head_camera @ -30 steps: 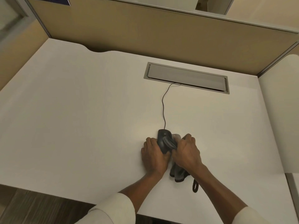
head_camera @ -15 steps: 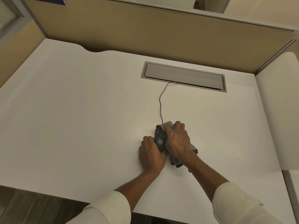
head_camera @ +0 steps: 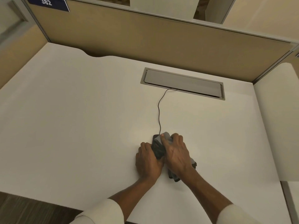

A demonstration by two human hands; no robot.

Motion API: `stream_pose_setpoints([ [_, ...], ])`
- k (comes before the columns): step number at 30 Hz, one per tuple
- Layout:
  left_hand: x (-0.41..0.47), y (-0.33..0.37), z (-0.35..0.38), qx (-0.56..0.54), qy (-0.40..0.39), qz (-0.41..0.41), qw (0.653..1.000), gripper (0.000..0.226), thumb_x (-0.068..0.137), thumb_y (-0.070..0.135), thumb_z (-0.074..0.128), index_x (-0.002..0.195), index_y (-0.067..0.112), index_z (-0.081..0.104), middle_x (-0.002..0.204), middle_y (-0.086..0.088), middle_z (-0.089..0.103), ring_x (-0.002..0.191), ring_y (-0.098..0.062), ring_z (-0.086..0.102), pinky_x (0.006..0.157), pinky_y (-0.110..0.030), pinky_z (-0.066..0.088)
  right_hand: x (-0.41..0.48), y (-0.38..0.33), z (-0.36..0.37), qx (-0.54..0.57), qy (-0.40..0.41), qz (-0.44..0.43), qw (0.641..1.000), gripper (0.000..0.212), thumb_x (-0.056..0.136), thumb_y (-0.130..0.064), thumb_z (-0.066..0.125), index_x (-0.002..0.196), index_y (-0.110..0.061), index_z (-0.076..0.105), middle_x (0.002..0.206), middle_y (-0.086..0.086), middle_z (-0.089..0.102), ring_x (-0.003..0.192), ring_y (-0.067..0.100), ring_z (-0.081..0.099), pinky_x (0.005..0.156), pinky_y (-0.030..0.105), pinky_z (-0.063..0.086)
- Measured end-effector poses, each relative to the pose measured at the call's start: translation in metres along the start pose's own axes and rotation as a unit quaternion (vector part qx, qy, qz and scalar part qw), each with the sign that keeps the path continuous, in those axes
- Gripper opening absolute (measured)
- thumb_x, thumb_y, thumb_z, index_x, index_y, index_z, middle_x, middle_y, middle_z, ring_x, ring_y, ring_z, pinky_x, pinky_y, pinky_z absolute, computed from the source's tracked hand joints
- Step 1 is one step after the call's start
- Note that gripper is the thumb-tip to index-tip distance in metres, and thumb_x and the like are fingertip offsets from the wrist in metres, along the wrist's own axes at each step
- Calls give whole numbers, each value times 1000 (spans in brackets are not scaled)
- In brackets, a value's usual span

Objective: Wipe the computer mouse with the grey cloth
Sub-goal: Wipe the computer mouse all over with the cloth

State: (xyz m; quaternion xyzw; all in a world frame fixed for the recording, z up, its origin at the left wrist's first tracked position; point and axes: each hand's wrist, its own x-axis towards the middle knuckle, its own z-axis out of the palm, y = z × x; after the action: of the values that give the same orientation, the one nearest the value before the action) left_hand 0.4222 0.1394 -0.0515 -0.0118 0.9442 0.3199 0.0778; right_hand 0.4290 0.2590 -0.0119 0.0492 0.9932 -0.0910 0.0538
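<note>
Sliding forward, the right hand is pressing the grey cloth along the mouse, whose long axis is pointing away, while the left hand is gripping its side.

Your colours on the desk
Black mouse, grey cloth, white desk, tan partition, cream sleeves.

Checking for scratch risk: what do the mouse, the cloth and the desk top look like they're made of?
Mouse: dark, smooth, probably hard plastic; little shows between the hands.
Cloth: grey, soft fabric; it folds and bunches under the right hand. Weave too small to tell.
Desk top: plain white, matte, likely laminate.
</note>
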Motion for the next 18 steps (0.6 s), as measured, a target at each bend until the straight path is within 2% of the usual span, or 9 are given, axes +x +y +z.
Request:
stream_pose_setpoints([
  [3, 0, 2, 0, -11, 4, -13, 1000, 59, 77, 59, 85, 112, 18, 60, 109, 2, 61, 95, -20, 63, 85, -35, 57, 27, 2, -4, 13, -19, 14, 1000, 52, 96, -29, 61, 146, -23, 47, 120, 9, 49, 110, 26, 48, 81, 33, 52],
  [6, 2, 2, 0, -16, 7, -13, 1000, 62, 74, 61, 87, 111, 18, 61, 108, 2, 62, 94, -19, 63, 84, -35, 58, 34, 0, -6, 3, -35, 6, 999, 57, 94, -30, 62, 147, -24, 44, 126, 10, 47, 115, 27, 47, 85, 34, 52],
  [9, 1, 0, 1, -7, 8, -10, 1000, 60, 74, 52, 89, 112, 17, 58, 109, 1, 62, 95, -21, 64, 84, -35, 58, 17, -1, -6, -3, -30, -28, 999, 61, 93, -33, 70, 148, -21, 48, 123, 12, 53, 110, 28, 52, 82, 34, 54],
  [12, -1, -2, 3, -3, 25, 5, 1000, 43, 77, 35, 85, 105, 15, 58, 102, -2, 64, 89, -25, 65, 77, -36, 55, -5, -1, -2, -30, -7, -74, 997, 62, 84, -16, 76, 144, -14, 58, 112, 17, 61, 96, 30, 58, 68, 36, 56],
  [14, 0, -2, 3, -5, 31, 9, 999, 33, 80, 31, 80, 101, 15, 60, 100, -2, 63, 87, -25, 64, 76, -36, 54, -12, 0, 1, -50, 6, -86, 995, 67, 76, -9, 75, 141, -13, 61, 109, 18, 62, 92, 31, 59, 63, 37, 55],
  [16, 0, -3, 3, 0, 26, 13, 1000, 30, 82, 31, 78, 101, 16, 60, 101, -1, 62, 89, -26, 64, 77, -38, 55, -9, -1, 1, -71, 7, -86, 994, 64, 79, -11, 71, 141, -15, 60, 110, 17, 61, 93, 32, 58, 65, 39, 54],
  [18, 0, -3, 4, -1, 20, 11, 1000, 39, 80, 34, 81, 107, 15, 61, 105, -3, 64, 93, -26, 65, 80, -38, 56, 3, -2, -2, -86, -1, -85, 993, 53, 89, -15, 65, 142, -17, 57, 114, 17, 59, 97, 32, 55, 71, 41, 53],
])
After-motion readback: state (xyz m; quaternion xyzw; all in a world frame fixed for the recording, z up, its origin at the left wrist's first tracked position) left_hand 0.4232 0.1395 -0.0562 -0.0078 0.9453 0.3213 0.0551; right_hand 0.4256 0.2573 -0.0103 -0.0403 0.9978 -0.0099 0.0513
